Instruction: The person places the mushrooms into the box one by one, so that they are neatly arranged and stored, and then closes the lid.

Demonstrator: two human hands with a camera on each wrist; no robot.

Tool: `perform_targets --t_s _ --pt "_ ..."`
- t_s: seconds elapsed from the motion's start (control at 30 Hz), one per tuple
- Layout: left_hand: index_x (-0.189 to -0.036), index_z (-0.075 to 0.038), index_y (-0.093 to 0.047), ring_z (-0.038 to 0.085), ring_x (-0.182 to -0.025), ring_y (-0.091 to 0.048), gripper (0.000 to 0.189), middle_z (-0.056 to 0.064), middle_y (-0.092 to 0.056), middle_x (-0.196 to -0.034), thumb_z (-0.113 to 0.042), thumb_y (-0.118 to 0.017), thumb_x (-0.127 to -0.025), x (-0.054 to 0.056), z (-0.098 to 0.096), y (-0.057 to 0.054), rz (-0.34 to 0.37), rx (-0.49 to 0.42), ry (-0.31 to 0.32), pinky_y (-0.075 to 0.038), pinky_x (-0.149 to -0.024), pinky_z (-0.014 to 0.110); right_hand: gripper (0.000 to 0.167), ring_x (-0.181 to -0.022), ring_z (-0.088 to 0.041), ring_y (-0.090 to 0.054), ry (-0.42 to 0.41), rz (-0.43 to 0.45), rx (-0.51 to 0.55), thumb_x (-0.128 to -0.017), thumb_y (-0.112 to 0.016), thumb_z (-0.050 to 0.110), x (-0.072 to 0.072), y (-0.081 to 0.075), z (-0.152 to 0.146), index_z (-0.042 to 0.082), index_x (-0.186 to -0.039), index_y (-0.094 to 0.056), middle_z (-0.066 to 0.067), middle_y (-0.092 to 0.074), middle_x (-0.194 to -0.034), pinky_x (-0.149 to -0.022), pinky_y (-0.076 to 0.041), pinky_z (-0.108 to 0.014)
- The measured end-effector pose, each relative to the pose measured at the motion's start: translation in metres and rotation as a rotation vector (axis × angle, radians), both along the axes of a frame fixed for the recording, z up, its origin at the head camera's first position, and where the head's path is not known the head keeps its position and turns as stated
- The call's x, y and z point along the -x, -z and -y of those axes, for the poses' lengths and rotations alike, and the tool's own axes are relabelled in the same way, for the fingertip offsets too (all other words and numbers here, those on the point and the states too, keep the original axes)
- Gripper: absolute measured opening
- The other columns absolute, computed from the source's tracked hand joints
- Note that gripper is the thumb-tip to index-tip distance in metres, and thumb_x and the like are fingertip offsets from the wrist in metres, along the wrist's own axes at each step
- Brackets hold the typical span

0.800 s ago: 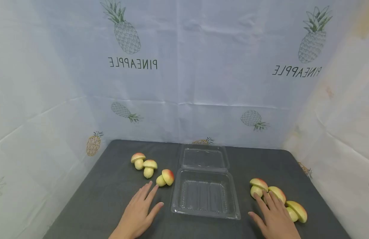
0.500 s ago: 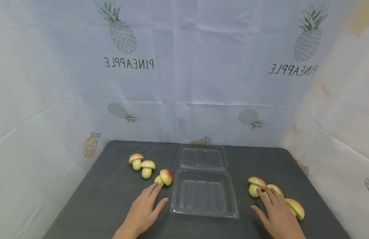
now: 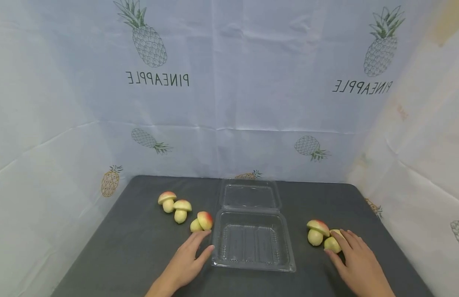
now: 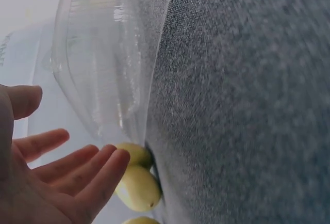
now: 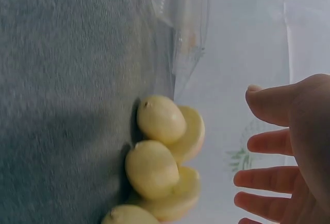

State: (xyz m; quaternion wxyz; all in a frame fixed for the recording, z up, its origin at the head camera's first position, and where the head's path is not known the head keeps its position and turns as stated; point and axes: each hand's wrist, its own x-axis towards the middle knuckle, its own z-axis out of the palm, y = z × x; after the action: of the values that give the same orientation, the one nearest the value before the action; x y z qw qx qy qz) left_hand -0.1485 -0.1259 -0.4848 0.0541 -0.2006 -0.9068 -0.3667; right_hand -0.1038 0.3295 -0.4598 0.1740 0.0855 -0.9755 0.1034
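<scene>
In the head view, my left hand (image 3: 186, 262) hovers with relaxed fingers just in front of a toy mushroom (image 3: 205, 221), yellow with a red-tinged cap. Two similar mushrooms (image 3: 180, 211) lie farther back on the left. My right hand (image 3: 359, 262) is held over the right-hand group, its fingers loosely spread and partly covering a mushroom (image 3: 332, 245). Just left of it stands another mushroom (image 3: 316, 233). The right wrist view shows a gap between that hand and the mushrooms (image 5: 152, 170); part of a third one (image 5: 130, 215) shows at the bottom edge.
Between the hands lies a clear plastic clamshell box (image 3: 253, 264), its lid (image 3: 250, 196) folded back away from me. A dark grey cloth covers the table (image 3: 121, 247). White curtains with pineapple prints (image 3: 266, 95) enclose the back and both sides.
My left hand has moved right and slightly lower in the head view. The right hand has shifted right, now hiding the outermost mushroom and uncovering more of the middle one. The mushrooms stay put.
</scene>
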Motion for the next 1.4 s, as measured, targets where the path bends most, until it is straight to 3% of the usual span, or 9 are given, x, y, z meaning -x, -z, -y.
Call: perform_targets --t_s 0.13,0.33,0.6,0.93,1.17,1.4 --pt "-0.143 -0.007 -0.053 0.031 -0.120 -0.060 0.052 0.009 -0.056 -0.141 -0.043 -0.054 -0.105 0.004 -0.002 0.001 0.105 -0.066 0.045 -0.057 -0.088 0.038 0.052 -0.120 -0.057 -0.050 0.023 0.064 0.010 -0.096 -0.071 0.034 0.001 -0.004 -0.010 -0.003 -0.132 -0.062 -0.035 -0.057 -0.130 -0.096 -0.041 -0.070" --pt "-0.145 -0.006 -0.051 0.038 -0.121 -0.058 0.053 0.017 -0.052 -0.144 -0.038 -0.059 -0.104 0.011 -0.004 0.002 0.208 -0.164 0.061 -0.058 -0.085 0.037 0.059 -0.119 -0.058 -0.048 0.105 0.167 0.032 -0.100 -0.064 0.042 0.004 -0.007 -0.027 -0.004 -0.135 -0.059 -0.037 -0.053 -0.134 -0.090 -0.042 -0.071" --pt "-0.147 -0.005 -0.048 0.039 -0.119 -0.060 0.057 0.022 -0.049 -0.144 -0.035 -0.064 -0.101 0.014 -0.006 0.005 0.255 -0.202 0.087 -0.059 -0.085 0.038 0.079 -0.119 -0.064 -0.043 0.162 0.342 0.103 -0.101 -0.053 0.058 0.011 -0.004 -0.058 -0.008 -0.143 -0.049 -0.042 -0.043 -0.139 -0.083 -0.043 -0.074" --pt "-0.151 -0.003 -0.042 0.041 -0.122 -0.058 0.059 0.027 -0.048 -0.144 -0.026 -0.065 -0.101 0.015 -0.008 0.004 0.338 -0.290 0.164 -0.058 -0.087 0.042 0.088 -0.116 -0.063 -0.046 0.223 0.491 0.164 -0.100 -0.050 0.063 0.009 0.008 -0.080 -0.014 -0.142 -0.045 -0.045 -0.044 -0.134 -0.083 -0.048 -0.066" --pt "-0.151 -0.002 -0.042 0.046 -0.125 -0.054 0.057 0.029 -0.045 -0.146 -0.021 -0.063 -0.101 0.016 -0.010 0.004 0.380 -0.328 0.190 -0.056 -0.089 0.050 0.090 -0.116 -0.062 -0.047 0.280 0.525 0.234 -0.098 -0.054 0.064 0.006 0.018 -0.085 -0.015 -0.141 -0.046 -0.045 -0.046 -0.133 -0.085 -0.048 -0.064" --pt "-0.150 -0.002 -0.042 0.045 -0.125 -0.054 0.056 0.028 -0.046 -0.146 -0.019 -0.063 -0.101 0.016 -0.012 0.006 0.395 -0.337 0.184 -0.055 -0.090 0.052 0.094 -0.101 -0.046 -0.063 0.339 0.529 0.338 -0.095 -0.058 0.066 0.008 0.020 -0.083 -0.015 -0.141 -0.046 -0.041 -0.051 -0.131 -0.074 -0.055 -0.049"
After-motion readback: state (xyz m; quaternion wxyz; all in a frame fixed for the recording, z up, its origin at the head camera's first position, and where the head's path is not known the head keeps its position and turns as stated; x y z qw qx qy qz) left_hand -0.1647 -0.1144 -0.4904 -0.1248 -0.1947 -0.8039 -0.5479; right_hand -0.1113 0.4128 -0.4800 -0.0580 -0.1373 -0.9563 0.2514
